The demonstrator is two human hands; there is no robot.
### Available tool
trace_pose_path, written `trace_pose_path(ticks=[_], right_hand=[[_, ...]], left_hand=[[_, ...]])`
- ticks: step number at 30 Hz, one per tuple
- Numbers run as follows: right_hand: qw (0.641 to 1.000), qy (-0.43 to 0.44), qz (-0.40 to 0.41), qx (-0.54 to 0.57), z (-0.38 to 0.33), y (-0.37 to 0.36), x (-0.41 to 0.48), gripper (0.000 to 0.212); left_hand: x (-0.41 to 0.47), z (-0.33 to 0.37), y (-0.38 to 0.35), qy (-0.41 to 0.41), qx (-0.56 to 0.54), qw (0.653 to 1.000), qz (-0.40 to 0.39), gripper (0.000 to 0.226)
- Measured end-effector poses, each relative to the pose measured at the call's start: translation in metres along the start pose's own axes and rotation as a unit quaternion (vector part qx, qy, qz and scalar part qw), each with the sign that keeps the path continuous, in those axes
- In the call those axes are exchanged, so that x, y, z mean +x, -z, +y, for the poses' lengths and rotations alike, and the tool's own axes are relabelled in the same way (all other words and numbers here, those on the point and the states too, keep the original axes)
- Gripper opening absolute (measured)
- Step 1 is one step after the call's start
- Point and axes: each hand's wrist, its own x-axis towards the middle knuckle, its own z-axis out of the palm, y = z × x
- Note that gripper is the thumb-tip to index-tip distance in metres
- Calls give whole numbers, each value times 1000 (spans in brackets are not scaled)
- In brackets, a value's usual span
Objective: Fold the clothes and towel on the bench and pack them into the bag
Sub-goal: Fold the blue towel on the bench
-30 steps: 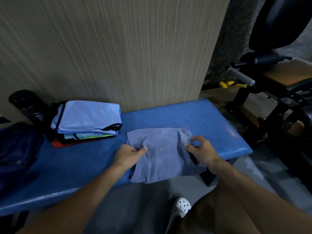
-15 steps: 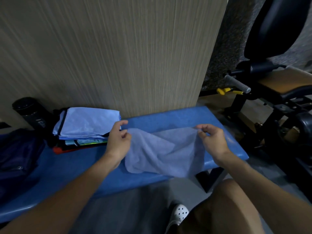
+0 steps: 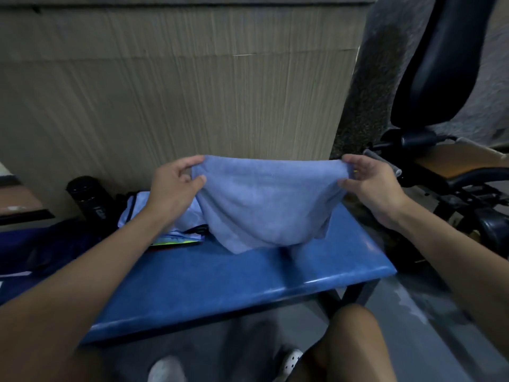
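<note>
A person's two hands held a blue towel (image 3: 264, 208) up over a padded blue tabletop (image 3: 248, 288) in what looked like a gym corner. The left hand (image 3: 173, 186) pinched one upper corner of the cloth between thumb and curled fingers. The right hand (image 3: 371, 186) did the same at the other corner, and the two were set well apart. The towel's top edge ran nearly level from left to right, in line with the tabletop's front edge and the ribbed wall panel (image 3: 192, 92) behind. The cloth sagged in a loose belly below it. Its lowest fold hung at or just above the tabletop, and whether it touched could not be told from where I stood.

A stack of folded clothes (image 3: 132, 208) sat on the tabletop on the left side, partly hidden by the left wrist and the towel's near edge. Farther left lay a dark bag (image 3: 41, 249), with a black bottle (image 3: 85, 194) upright behind it against the wall. On the right stood the black padded frame of an exercise machine (image 3: 440, 64).

The towel hung almost midway between the hands, so neither had the advantage on the cloth itself. To judge by the layout, the fold would likely be made by bringing one corner across to the other along that left-right line. The finished piece would then travel left, towards the stack and the bag. That put the left hand on the nearer side for the hand-off.
</note>
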Motion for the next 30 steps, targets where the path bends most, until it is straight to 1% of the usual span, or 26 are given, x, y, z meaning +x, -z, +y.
trace_pose_path(ticks=[2, 5, 7, 11, 12, 15, 18, 20, 21, 22, 23, 24, 25, 27, 30], right_hand=[[998, 17, -2, -58, -8, -2, -5, 48], [993, 37, 11, -109, -16, -4, -13, 31], [992, 46, 19, -116, -22, -3, -20, 19], [992, 47, 38, -107, -36, 2, -30, 6], [992, 45, 42, -106, -39, 5, -32, 6], [996, 17, 59, -70, -43, 11, -35, 17], [997, -6, 71, -20, -48, 13, -33, 17], [998, -30, 52, 29, -54, 16, -33, 10], [998, -37, 29, 41, -57, 19, -35, 11], [999, -38, 5, 32, -60, 22, -38, 22], [999, -34, -14, 0, -61, 25, -41, 35], [998, -24, -18, -49, -61, 28, -42, 43], [995, -11, -14, -98, -60, 30, -44, 44], [989, 18, 9, -146, -58, 33, -44, 34], [986, 36, 40, -159, -54, 43, -42, 18]], left_hand=[[-1, 5, 7, -10, 9, 1000, -9, 40], [-6, 13, 17, -12, -9, 1000, -22, 34], [-7, 15, 23, -14, -9, 1000, -26, 30], [-8, 25, 30, -19, 15, 999, -25, 24], [-7, 27, 31, -22, 13, 999, -21, 24], [-3, 29, 30, -33, 15, 999, -9, 23], [3, 28, 29, -42, 17, 999, -16, 20], [5, 29, 29, -49, 13, 999, -16, 17], [6, 31, 28, -53, 11, 998, -15, 17], [7, 34, 28, -59, 10, 998, -14, 19], [7, 36, 28, -64, 9, 998, -15, 23], [8, 39, 27, -69, 9, 997, -17, 24], [8, 40, 27, -71, 11, 997, -21, 22], [9, 42, 28, -76, 21, 996, -29, 18], [12, 43, 31, -89, 52, 994, -44, 19]])
